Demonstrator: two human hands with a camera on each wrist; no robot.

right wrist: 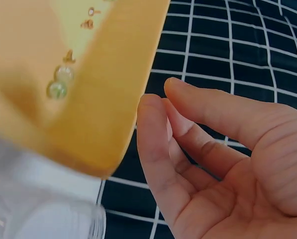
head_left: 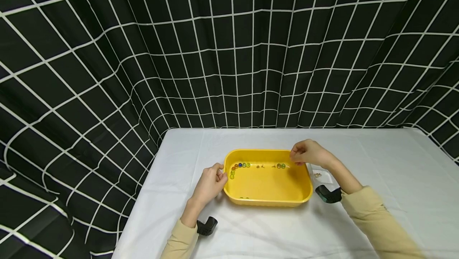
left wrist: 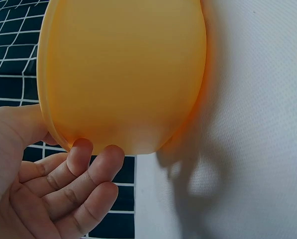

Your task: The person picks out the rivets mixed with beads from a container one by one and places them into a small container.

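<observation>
A yellow plastic basin (head_left: 269, 189) stands on the white table. Its left rim is gripped by my left hand (head_left: 209, 185), the thumb over the edge and the fingertips (left wrist: 106, 159) against the outer wall. Over the basin's back right corner hovers my right hand (head_left: 310, 153). In the right wrist view its thumb and index finger are near each other but apart, with nothing seen between them. Inside the basin lie several glass marbles (head_left: 240, 165) along the back left, a pair of marbles (right wrist: 61, 82) farther right, and small gold-coloured pin-like pieces (right wrist: 69, 56) between them.
Right of the basin is a clear container (head_left: 326, 176) with small gold-coloured pieces (head_left: 317, 175) in it. More marbles (head_left: 244, 198) show partly behind the basin's front rim. A black curtain with a white grid (head_left: 251, 71) hangs behind the white table (head_left: 376, 195).
</observation>
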